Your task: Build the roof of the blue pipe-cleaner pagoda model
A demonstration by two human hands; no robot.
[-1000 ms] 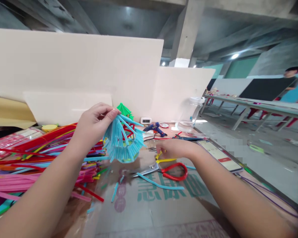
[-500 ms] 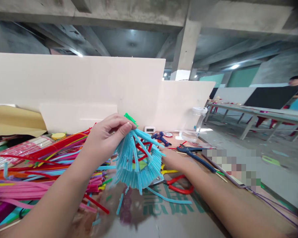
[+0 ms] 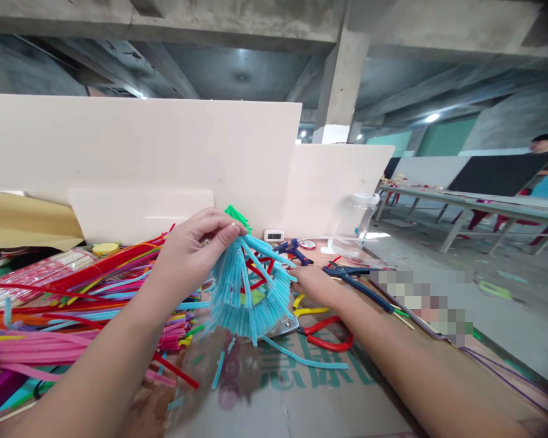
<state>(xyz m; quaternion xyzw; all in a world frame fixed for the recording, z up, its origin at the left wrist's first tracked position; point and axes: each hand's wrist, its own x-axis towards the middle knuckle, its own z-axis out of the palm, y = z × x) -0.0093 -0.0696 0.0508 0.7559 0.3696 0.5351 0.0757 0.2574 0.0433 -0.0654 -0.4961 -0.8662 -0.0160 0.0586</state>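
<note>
My left hand (image 3: 210, 238) pinches the top of a light-blue pipe-cleaner piece (image 3: 249, 316), shaped like a flared, layered skirt. Red pipe cleaners (image 3: 261, 277) show inside its frame, and a green part (image 3: 237, 216) stands out behind my left fingers. On the piece's right side is my right hand (image 3: 308, 283); its fingers are mostly hidden behind the blue strands, so their grip does not show. Below the piece, a loose blue pipe cleaner (image 3: 308, 361) lies on the work surface. A red-handled tool (image 3: 331, 340) rests close to my right forearm.
Bundles of coloured pipe cleaners (image 3: 119, 298) cover the left side. Toward the back are a glue gun (image 3: 295, 250), a small digital display (image 3: 274, 235) and a clear jar (image 3: 354, 225). Dark-handled pliers (image 3: 360, 286) lie at right. White boards (image 3: 141, 146) stand behind; a person (image 3: 545, 158) is far right.
The view has shifted slightly, so everything sits a little higher and further left. Both hands stay at the blue piece, with the left still pinching its top.
</note>
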